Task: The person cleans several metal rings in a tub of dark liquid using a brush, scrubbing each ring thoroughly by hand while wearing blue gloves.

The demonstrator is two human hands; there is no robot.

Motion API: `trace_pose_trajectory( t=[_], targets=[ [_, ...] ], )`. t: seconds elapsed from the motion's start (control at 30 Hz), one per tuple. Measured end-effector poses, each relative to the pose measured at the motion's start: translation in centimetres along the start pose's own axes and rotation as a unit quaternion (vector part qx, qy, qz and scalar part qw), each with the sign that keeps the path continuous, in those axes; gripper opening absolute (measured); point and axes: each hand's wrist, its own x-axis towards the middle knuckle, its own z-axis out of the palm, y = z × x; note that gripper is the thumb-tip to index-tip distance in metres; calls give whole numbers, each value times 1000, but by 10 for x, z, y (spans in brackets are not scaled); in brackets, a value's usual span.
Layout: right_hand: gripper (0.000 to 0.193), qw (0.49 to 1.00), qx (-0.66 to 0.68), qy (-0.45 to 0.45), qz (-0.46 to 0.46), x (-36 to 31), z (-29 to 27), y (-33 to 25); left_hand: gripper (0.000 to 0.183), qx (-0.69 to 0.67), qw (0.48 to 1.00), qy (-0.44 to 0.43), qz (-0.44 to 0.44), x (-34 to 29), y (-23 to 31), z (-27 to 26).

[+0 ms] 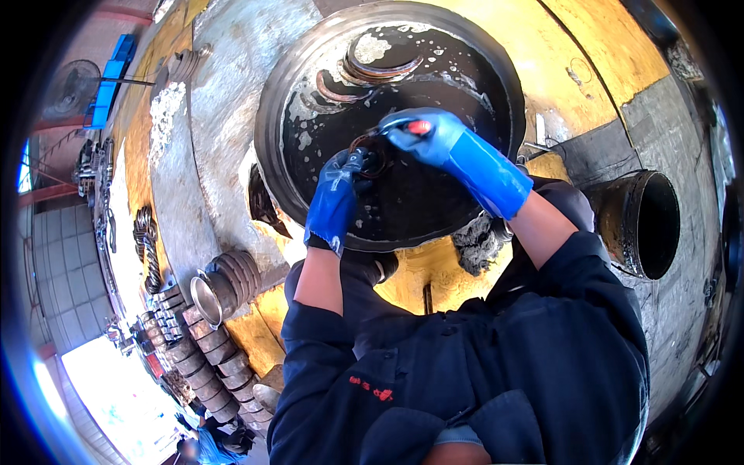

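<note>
A wide round metal basin (pixel 270 155) with dark liquid (pixel 422 205) in it stands before my knees. Over the liquid, my left hand (pixel 335 190), in a blue rubber glove, is closed around a dark, rusty-looking metal ring (pixel 361 142). My right hand (pixel 428 138), gloved the same way, grips a tool with a red handle (pixel 419 127); its working end is blurred and meets or nearly meets the ring's upper edge. Several curved metal rings (pixel 387 73) lie partly sunk at the basin's far side, with whitish foam (pixel 372 48) near them.
An open black metal cylinder (pixel 608 221) lies to the right. Grey rags (pixel 478 246) sit by the basin's near edge. At left are a ribbed metal cylinder (pixel 213 298), stacked metal cylinders (pixel 209 353) and a heavy chain (pixel 146 240). Another person (pixel 211 449) is at far lower left.
</note>
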Motion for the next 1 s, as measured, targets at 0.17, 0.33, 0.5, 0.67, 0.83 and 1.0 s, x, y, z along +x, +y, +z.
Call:
trace_pose_trajectory(
  t=[0.17,0.33,0.5,0.67,0.83,1.0],
  targets=[
    [19,972,-165,20,-163,-3,13,-15,32,98,993,-30,55,-2,9,4],
    [21,969,-244,-13,28,4,-1,-6,34,-12,1000,-27,10,5,4,3],
    [26,982,-114,19,-151,2,10,-16,35,-13,1000,-7,28,8,-6,0],
    [23,979,-196,60,-16,2,9,-2,34,73,996,4,48,2,6,5],
    [22,992,-108,34,-53,4,8,-17,35,58,997,18,51,1,6,-2],
    [26,981,-189,8,-37,4,11,-12,35,46,994,-5,94,15,-9,-4]
  ],
)
